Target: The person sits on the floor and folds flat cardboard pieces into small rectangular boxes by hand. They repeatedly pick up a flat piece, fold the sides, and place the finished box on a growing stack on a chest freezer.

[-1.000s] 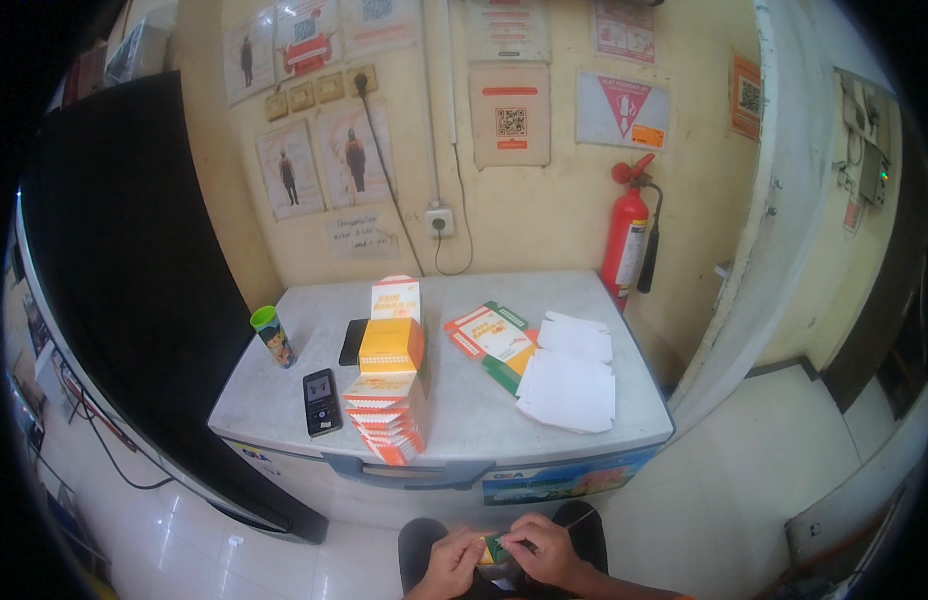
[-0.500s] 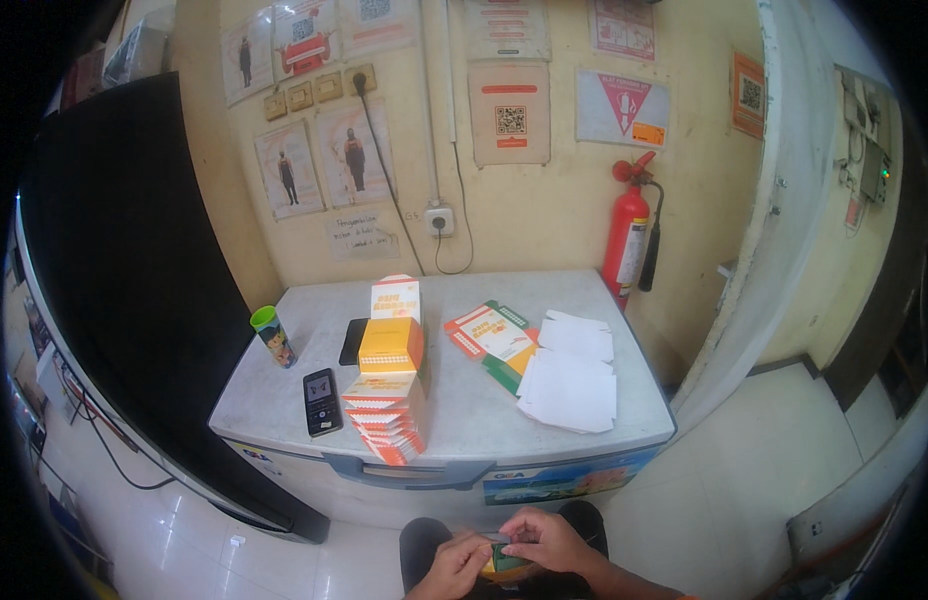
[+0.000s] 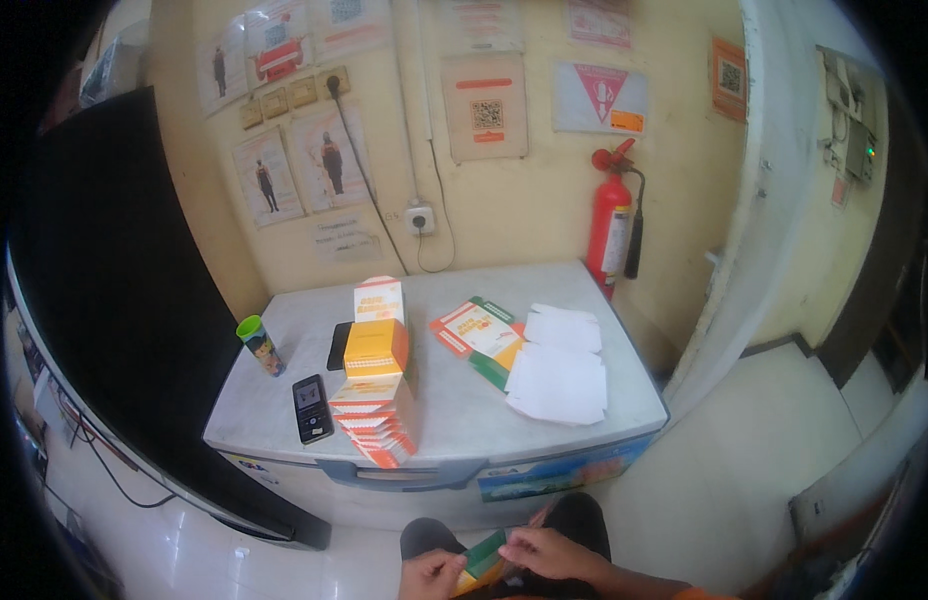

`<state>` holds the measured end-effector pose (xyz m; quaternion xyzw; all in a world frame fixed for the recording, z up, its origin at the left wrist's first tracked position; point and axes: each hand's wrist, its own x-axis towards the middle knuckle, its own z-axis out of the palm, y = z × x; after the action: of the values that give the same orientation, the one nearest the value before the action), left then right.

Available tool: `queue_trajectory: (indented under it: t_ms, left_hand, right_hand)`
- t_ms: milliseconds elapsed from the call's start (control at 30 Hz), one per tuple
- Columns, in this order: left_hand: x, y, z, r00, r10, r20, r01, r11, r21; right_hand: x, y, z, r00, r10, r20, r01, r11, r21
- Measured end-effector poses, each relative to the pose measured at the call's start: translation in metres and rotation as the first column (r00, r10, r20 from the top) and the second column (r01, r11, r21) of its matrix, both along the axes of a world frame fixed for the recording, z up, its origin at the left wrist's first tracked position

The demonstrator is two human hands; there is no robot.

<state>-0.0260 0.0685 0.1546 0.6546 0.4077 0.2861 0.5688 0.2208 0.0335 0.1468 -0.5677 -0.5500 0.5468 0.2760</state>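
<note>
Low over my lap, I hold a small cardboard box (image 3: 487,553) with a green flap and yellow sides. My left hand (image 3: 434,575) is closed on its left edge. My right hand (image 3: 546,552) pinches the upper right corner by the green flap. The box's underside is hidden below my hands. Beyond my knees, on a white chest freezer (image 3: 454,400), stands a stack of orange, white and yellow folded cartons (image 3: 376,410). To its right lie a flat printed carton blank (image 3: 481,335) and plain white blanks (image 3: 559,370).
Left of the stack are a keypad phone (image 3: 312,408), a black smartphone (image 3: 338,346) and a green patterned cup (image 3: 260,345). A red fire extinguisher (image 3: 609,225) hangs at the wall behind. A dark tall panel (image 3: 104,300) stands at the left.
My hands have drawn apart, and more of the box's green flap shows between them. The view has shifted slightly; the things on the freezer lie as before.
</note>
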Motion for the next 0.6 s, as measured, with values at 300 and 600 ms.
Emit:
queue_trajectory:
  t_ms: [300, 600]
  left_hand:
    - [0.015, -0.031, 0.052, 0.951, -0.309, 0.009, 0.309, 0.95, 0.051]
    - [-0.019, -0.03, 0.012, 0.954, 0.262, 0.145, -0.257, 0.965, -0.053]
  right_hand:
    - [-0.02, -0.006, -0.002, 0.977, 0.195, -0.086, -0.182, 0.974, 0.134]
    - [-0.045, -0.024, 0.039, 0.987, 0.161, -0.019, -0.134, 0.875, 0.465]
